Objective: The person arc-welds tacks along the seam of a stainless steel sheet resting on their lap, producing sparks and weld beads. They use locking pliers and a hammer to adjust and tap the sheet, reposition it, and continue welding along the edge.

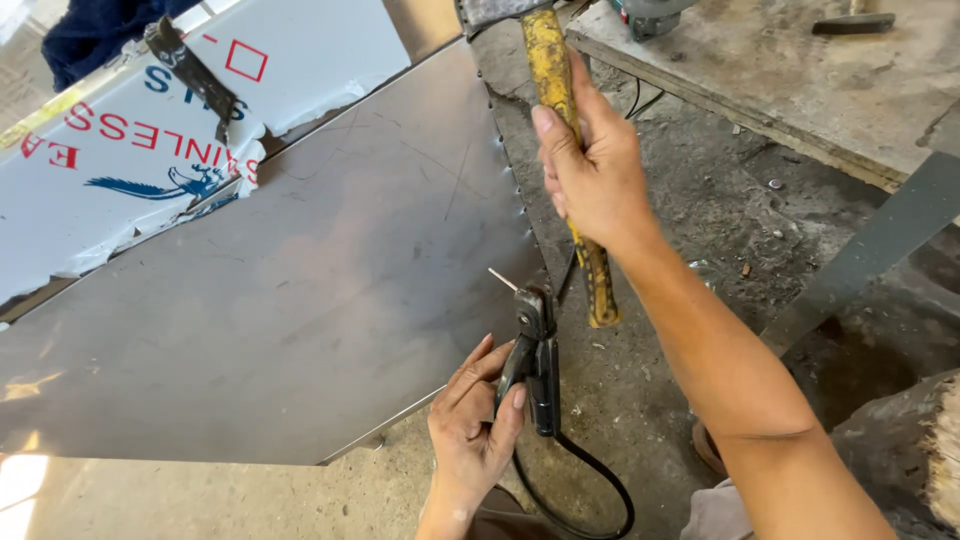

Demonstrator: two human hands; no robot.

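Note:
My right hand [590, 165] grips the yellow, worn handle of a hammer [560, 110], whose metal head sits at the top edge of the view. My left hand [475, 420] holds a black welding electrode holder [535, 365] with a short rod stub [503, 279] at its tip, close to the edge of a large stainless steel sheet [300, 280]. A row of small weld tacks [510, 170] runs along the sheet's right edge. A black cable [590, 480] loops down from the holder.
White protective film with red and blue print [130, 150] is half peeled from the sheet at the upper left, with a dark clamp [190, 70] on it. A dusty wooden board [780, 70] lies at the upper right, a dark metal bar [870, 250] at right.

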